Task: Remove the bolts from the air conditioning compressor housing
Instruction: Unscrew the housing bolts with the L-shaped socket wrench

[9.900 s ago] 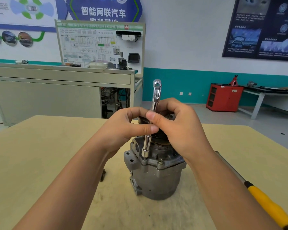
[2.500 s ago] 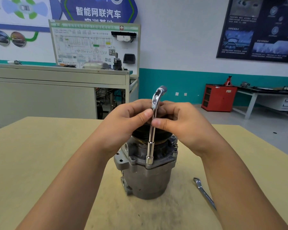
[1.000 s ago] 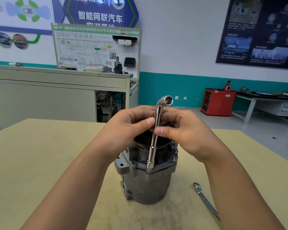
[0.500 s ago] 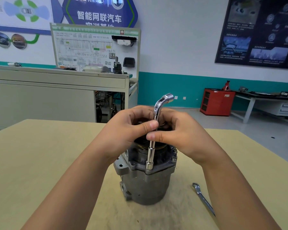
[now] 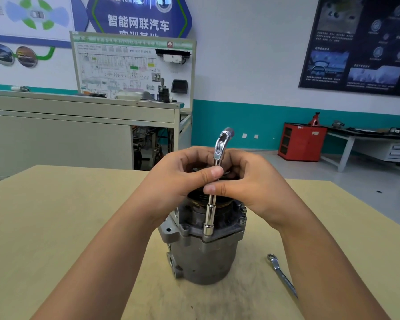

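Compressor housing (image 5: 206, 257) upright on worktop (image 5: 56, 215), well in from far edge; likely heavy, rigid. Both left grip (image 5: 178, 179) and right grip (image 5: 252, 183) pinch slick-looking L-socket wrench (image 5: 210, 213) shaft, socket on flange.

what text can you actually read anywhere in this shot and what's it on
"智能网联汽车": large white characters on the blue wall sign.
Line beneath it on that sign: lower half hidden by the white training board, not readable.
"HV": near the top of that board; its header and diagram labels are too small.
Dark poster: text too small and blurred.
Compressor housing, socket wrench, spanner: no readable markings.
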`<state>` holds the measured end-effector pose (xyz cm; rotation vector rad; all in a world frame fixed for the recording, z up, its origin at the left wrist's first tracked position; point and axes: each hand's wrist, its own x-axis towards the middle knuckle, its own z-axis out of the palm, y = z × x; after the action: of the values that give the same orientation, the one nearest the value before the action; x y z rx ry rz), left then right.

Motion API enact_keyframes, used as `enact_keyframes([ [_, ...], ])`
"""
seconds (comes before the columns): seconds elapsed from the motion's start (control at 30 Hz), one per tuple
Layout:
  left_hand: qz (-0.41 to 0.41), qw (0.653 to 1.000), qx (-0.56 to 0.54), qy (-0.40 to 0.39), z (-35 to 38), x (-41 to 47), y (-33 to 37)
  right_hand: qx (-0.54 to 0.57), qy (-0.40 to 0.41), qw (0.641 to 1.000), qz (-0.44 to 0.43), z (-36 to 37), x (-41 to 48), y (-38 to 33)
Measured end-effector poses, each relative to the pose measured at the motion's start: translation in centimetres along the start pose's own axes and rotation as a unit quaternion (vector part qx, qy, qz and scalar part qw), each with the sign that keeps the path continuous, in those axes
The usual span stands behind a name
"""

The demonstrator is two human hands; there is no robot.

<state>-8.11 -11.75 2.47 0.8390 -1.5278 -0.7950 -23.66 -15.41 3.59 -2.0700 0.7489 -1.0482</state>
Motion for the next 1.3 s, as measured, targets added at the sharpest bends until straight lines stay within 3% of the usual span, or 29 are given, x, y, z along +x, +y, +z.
enact_keyframes([
  [0.5,0.010,1.000,-0.005,-0.025,0.00,-0.31,0.09,0.026,-0.031,0.998,-0.037,-0.23,-0.03,-0.12],
  [1.3,0.011,1.000,0.000,0.025,0.65,-0.33,0.06,-0.036,-0.015,0.999,-0.029,0.15,-0.16,-0.33],
])
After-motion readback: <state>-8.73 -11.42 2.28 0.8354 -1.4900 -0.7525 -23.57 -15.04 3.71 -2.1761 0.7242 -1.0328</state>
